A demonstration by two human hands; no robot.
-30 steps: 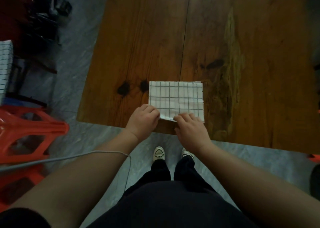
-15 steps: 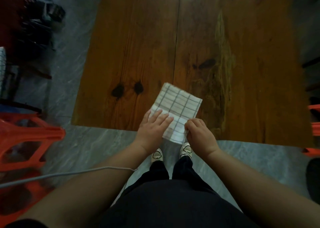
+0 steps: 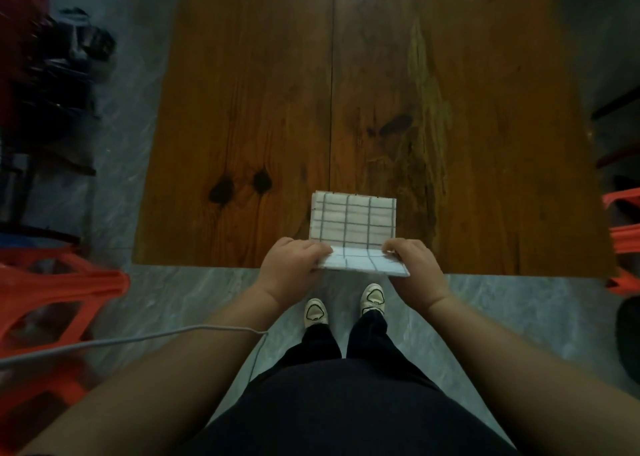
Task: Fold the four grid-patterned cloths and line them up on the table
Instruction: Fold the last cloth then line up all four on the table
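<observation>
A white grid-patterned cloth [image 3: 353, 220], folded small, lies at the near edge of the wooden table [image 3: 263, 102]. Its near part is bent up and sticks out past the table's edge. My left hand [image 3: 289, 267] grips the cloth's near left corner. My right hand [image 3: 414, 265] grips the near right corner. The far part of the cloth rests flat on the wood. No other grid-patterned cloth shows in this view.
Orange plastic stools stand on the grey floor at the left [image 3: 52, 293] and at the right edge [image 3: 625, 227]. Dark clutter [image 3: 65, 60] sits at the far left. A grey cable [image 3: 131, 339] crosses over my left forearm. My shoes [image 3: 372, 296] stand below the table edge.
The cloth was turned from slanted to square with the table edge. My left hand went from lying flat on it to gripping its corner, and the near edge now lifts off the table.
</observation>
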